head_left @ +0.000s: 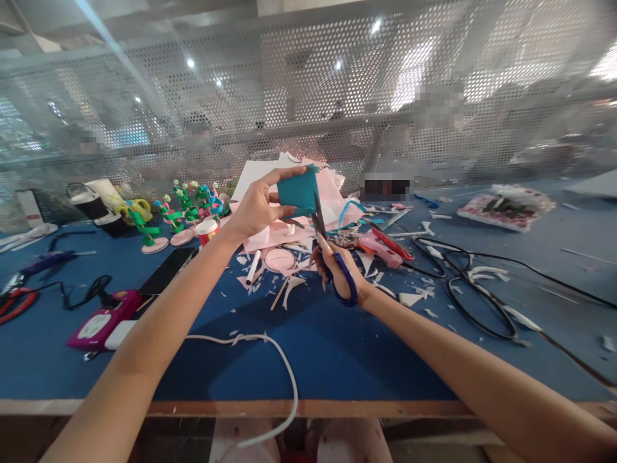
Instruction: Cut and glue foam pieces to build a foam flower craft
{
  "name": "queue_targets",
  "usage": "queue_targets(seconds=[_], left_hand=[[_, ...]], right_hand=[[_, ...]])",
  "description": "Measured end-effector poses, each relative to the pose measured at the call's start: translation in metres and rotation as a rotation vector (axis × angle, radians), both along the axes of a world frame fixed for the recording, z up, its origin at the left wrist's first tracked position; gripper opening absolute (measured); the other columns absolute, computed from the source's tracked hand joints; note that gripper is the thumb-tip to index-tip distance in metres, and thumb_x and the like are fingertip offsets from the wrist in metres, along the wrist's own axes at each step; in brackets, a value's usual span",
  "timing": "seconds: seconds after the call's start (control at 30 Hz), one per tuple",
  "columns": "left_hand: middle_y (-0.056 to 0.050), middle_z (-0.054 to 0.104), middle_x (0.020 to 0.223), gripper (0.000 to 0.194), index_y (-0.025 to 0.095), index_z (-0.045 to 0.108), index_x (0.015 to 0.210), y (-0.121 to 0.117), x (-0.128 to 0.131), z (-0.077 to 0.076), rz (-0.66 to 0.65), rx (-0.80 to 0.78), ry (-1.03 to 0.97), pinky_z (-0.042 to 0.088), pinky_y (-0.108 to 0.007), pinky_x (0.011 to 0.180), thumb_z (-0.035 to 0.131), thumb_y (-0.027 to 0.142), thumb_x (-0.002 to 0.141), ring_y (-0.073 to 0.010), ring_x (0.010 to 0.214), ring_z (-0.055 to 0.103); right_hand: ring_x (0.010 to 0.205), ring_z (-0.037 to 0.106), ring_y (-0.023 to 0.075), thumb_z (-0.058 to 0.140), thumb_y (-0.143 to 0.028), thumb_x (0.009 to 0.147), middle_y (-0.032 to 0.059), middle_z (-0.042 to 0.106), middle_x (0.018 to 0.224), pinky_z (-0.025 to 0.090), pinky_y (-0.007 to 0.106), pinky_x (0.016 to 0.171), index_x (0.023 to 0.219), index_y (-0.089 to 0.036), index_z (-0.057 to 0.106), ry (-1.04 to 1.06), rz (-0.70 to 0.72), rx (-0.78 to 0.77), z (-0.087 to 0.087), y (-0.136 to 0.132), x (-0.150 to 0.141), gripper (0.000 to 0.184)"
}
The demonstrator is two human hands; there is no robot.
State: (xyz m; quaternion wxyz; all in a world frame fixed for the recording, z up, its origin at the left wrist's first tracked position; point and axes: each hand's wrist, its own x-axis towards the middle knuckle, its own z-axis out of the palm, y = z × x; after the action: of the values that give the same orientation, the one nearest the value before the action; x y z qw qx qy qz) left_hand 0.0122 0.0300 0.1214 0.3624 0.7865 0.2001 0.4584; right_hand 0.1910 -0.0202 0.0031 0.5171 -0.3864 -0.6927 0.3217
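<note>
Head view: the left forearm enters from the lower left and rises diagonally toward the centre. The left hand (253,209) is raised above the counter (231,379), its back partly toward the camera. Its fingers are part-spread and grip a teal sheet (296,193) from the left side, one extended to the top edge, another at the lower edge. The teal sheet is held clear of the surface, in front of a pile of white and pink paper (258,241). The right forearm enters from the lower right, lower than the left. The right hand (340,267) is bent upward, with its fingers curled around the handles of scissors (319,225). The blades point up and slightly left, at the right edge of the teal sheet; their degree of separation cannot be determined. A pink glue gun (385,251) lies just right of the right hand.
</note>
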Motion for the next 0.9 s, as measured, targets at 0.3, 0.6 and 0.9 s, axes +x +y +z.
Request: queue_targets(seconds=[0.3, 0.6, 0.9], left_hand=[[-0.005, 0.051, 0.131, 0.064, 0.027, 0.057, 0.116, 0.007, -0.004, -0.003, -0.023, 0.130, -0.041, 0.059, -0.033, 0.078, 0.080, 0.031, 0.056, -0.0305, 0.115, 0.052], [-0.004, 0.044, 0.136, 0.066, 0.029, 0.053, 0.120, 0.006, -0.005, -0.002, -0.052, 0.150, -0.002, 0.061, -0.032, 0.073, 0.078, 0.034, 0.059, -0.0277, 0.109, 0.056], [-0.005, 0.045, 0.136, 0.071, 0.026, 0.057, 0.117, -0.002, -0.004, 0.005, -0.013, 0.057, 0.012, 0.060, -0.029, 0.072, 0.082, 0.022, 0.051, -0.0294, 0.110, 0.056]], right_hand=[[0.048, 0.042, 0.0124, 0.030, -0.066, 0.082, -0.0013, 0.043, 0.053, 0.034, 0.027, 0.046, 0.073, -0.019, 0.045, -0.248, -0.130, 0.184, 0.011, -0.007, 0.004, 0.050], [0.046, 0.040, 0.0113, 0.032, -0.068, 0.081, -0.0029, 0.041, 0.052, 0.033, 0.026, 0.044, 0.073, -0.020, 0.047, -0.121, -0.095, 0.104, 0.005, -0.002, 0.004, 0.052], [0.039, 0.037, 0.0092, 0.035, -0.073, 0.075, -0.0045, 0.039, 0.050, 0.033, 0.024, 0.039, 0.070, -0.020, 0.049, 0.005, -0.078, -0.008, 0.008, -0.005, -0.001, 0.055]])
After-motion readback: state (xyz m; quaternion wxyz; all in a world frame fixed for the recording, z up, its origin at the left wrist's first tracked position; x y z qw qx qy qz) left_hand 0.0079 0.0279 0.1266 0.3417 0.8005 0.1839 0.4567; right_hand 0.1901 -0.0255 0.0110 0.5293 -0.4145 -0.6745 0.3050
